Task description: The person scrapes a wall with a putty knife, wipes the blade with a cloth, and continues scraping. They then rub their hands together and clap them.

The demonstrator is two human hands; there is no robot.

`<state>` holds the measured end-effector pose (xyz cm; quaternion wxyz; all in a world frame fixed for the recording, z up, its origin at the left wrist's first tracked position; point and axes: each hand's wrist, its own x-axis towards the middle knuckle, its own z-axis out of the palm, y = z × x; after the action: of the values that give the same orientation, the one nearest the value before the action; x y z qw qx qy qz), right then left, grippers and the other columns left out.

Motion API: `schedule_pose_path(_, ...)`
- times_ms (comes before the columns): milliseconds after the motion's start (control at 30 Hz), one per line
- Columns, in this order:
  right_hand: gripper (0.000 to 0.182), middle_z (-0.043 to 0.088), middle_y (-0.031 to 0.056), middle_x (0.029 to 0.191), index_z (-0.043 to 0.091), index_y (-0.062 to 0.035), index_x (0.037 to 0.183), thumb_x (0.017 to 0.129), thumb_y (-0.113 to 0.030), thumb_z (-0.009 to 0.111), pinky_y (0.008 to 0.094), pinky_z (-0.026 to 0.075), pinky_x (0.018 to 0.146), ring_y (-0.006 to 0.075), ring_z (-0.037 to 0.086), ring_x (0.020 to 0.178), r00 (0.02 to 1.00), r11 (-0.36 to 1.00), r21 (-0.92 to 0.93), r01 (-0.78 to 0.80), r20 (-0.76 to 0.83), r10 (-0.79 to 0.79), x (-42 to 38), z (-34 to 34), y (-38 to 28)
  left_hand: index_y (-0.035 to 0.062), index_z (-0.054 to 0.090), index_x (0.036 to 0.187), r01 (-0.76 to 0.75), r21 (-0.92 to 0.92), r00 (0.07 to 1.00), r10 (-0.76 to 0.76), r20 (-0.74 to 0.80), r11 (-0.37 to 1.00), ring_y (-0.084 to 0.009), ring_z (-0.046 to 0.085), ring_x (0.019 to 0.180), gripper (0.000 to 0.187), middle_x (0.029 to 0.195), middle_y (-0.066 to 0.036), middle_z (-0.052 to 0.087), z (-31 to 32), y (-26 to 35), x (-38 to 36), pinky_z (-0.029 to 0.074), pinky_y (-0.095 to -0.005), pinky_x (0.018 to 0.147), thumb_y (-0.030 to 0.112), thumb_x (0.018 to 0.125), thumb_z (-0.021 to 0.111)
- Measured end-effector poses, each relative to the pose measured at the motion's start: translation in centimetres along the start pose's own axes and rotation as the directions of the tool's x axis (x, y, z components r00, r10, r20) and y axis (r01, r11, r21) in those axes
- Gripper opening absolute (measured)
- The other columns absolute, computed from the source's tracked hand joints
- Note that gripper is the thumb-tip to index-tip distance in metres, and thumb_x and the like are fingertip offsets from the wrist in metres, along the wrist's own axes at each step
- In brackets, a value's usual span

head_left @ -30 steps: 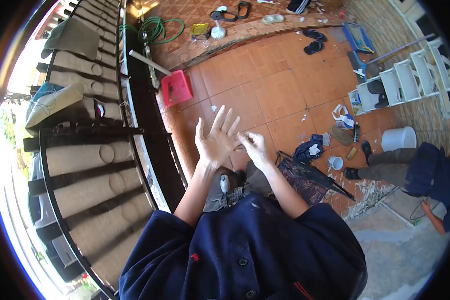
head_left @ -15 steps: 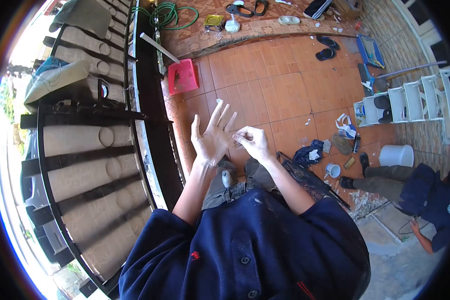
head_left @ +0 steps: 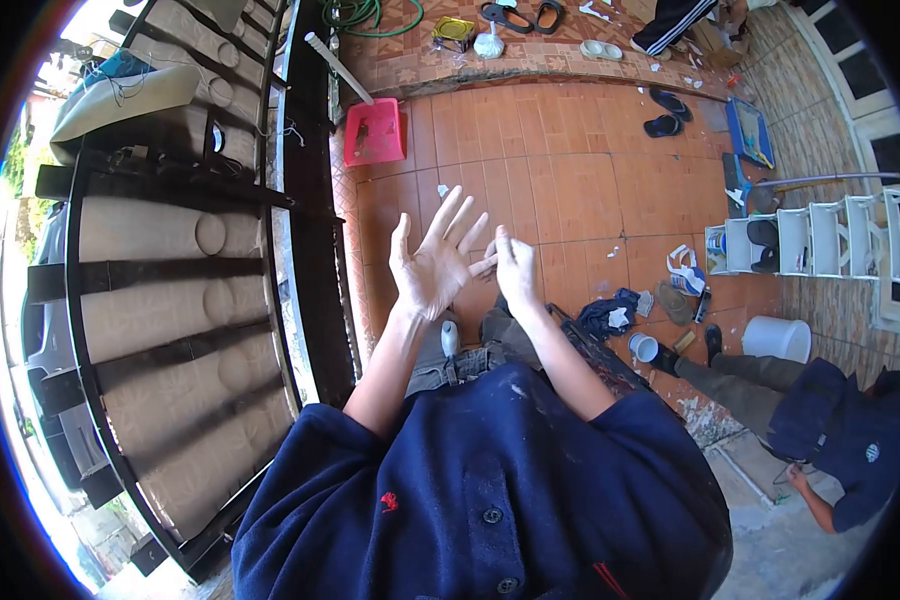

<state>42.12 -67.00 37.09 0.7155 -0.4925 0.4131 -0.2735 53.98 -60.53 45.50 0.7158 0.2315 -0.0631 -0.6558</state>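
My left hand [head_left: 435,262], pale with dust, is raised in front of my body with the palm up and the fingers spread. Nothing lies in its palm. Beside it, my right hand [head_left: 514,268] is closed around the tip of the left little finger. Below the hands are my dark trousers, with a grey-white handle [head_left: 449,338] sticking up at the waist. The orange tiled floor [head_left: 560,190] is behind both hands.
A black fence [head_left: 305,200] runs along the left. Near it lies a red dustpan [head_left: 375,133]. A white stepladder [head_left: 820,238], a white bucket [head_left: 776,339] and a seated co-worker [head_left: 830,425] are at the right. Sandals [head_left: 662,125] lie further back.
My right hand has turned more upright and now grips the left little finger near its tip. The view has shifted a little, and the co-worker's arm has moved slightly.
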Motion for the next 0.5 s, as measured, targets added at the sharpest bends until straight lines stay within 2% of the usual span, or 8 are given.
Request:
schedule_pose_path(33,0.042,0.061,0.0071,0.067,0.058,-0.0026,0.084,0.096,-0.039,0.042,0.0267,0.05,0.048,0.0139,0.06,0.053,0.993,0.98,0.161,-0.118,0.012,0.117,0.2,-0.3,-0.5,0.0154,0.018,0.146,-0.002,0.0,1.0,0.002,0.001,1.0,-0.0267,0.013,0.139,0.087,0.152,-0.008,0.01,-0.1,0.1,-0.1,0.02,-0.0521,0.108,0.07,0.08,0.036)
schedule_pose_path(100,0.046,0.063,0.0066,0.08,0.058,-0.0033,0.097,0.097,-0.044,0.036,0.0282,0.053,0.057,0.0159,0.064,0.065,0.976,0.963,0.163,-0.216,0.005,0.218,0.4,-0.9,-1.7,0.0162,0.018,0.146,-0.033,-0.042,0.999,0.032,-0.019,0.999,-0.0267,0.016,0.138,0.086,0.152,-0.009,0.012,-0.4,0.4,-0.2,0.02,-0.0533,0.108,0.07,0.081,0.036)
schedule_pose_path(167,0.048,0.063,0.0069,0.082,0.058,-0.0027,0.106,0.098,-0.044,0.034,0.0275,0.053,0.063,0.016,0.064,0.072,0.993,0.992,0.042,-0.116,0.014,0.116,0.2,-1.3,-2.0,0.0162,0.018,0.146,-0.045,-0.027,0.999,0.044,-0.032,0.999,-0.0267,0.018,0.138,0.085,0.151,-0.01,0.013,-0.8,0.7,-0.1,0.021,-0.0532,0.108,0.07,0.081,0.036)
schedule_pose_path(267,0.043,0.064,0.0076,0.089,0.056,-0.0021,0.113,0.098,-0.039,0.038,0.028,0.053,0.07,0.0156,0.064,0.08,0.995,0.998,0.021,-0.061,0.079,0.059,-0.3,-1.8,-2.5,0.016,0.019,0.146,-0.054,-0.032,0.998,0.053,-0.035,0.998,-0.0263,0.02,0.137,0.085,0.151,-0.01,0.015,-0.8,0.6,0.1,0.022,-0.0527,0.107,0.069,0.082,0.036)
schedule_pose_path(367,0.036,0.063,0.0082,0.097,0.055,-0.0015,0.115,0.097,-0.031,0.043,0.0283,0.052,0.076,0.015,0.063,0.087,0.976,0.978,0.142,-0.152,0.178,0.126,-1.4,-1.1,-3.9,0.0152,0.02,0.145,-0.05,-0.055,0.998,0.048,-0.03,0.997,-0.0253,0.02,0.137,0.084,0.151,-0.01,0.016,-0.8,0.5,0.4,0.023,-0.0512,0.107,0.068,0.082,0.036)
schedule_pose_path(400,0.028,0.062,0.0061,0.097,0.056,-0.0006,0.114,0.096,-0.022,0.048,0.0295,0.052,0.08,0.0144,0.062,0.089,0.964,0.97,0.142,-0.2,0.205,0.168,-1.5,-0.7,-3.6,0.0146,0.02,0.145,-0.049,-0.063,0.998,0.047,-0.031,0.997,-0.0247,0.019,0.137,0.084,0.151,-0.01,0.016,-0.8,0.4,0.5,0.024,-0.0502,0.107,0.067,0.082,0.036)
schedule_pose_path(433,0.023,0.062,0.0044,0.094,0.058,0.0,0.109,0.095,-0.016,0.05,0.0294,0.051,0.08,0.0135,0.062,0.089,0.951,0.923,0.308,-0.23,0.272,0.146,-1.8,0.0,-3.7,0.0146,0.02,0.145,-0.047,-0.062,0.999,0.045,-0.028,0.997,-0.0247,0.019,0.137,0.084,0.151,-0.01,0.016,-0.8,0.2,0.7,0.024,-0.0502,0.107,0.067,0.082,0.036)
schedule_pose_path(500,0.017,0.06,0.0022,0.09,0.059,-0.0009,0.102,0.094,-0.014,0.052,0.0281,0.052,0.078,0.011,0.061,0.084,0.962,0.881,0.394,-0.264,0.179,0.209,-1.8,0.8,-2.4,0.0125,0.02,0.145,-0.062,-0.006,0.997,0.062,-0.037,0.998,-0.0235,0.017,0.138,0.082,0.151,-0.01,0.016,-0.6,-0.4,0.9,0.02,-0.0457,0.109,0.065,0.084,0.034)
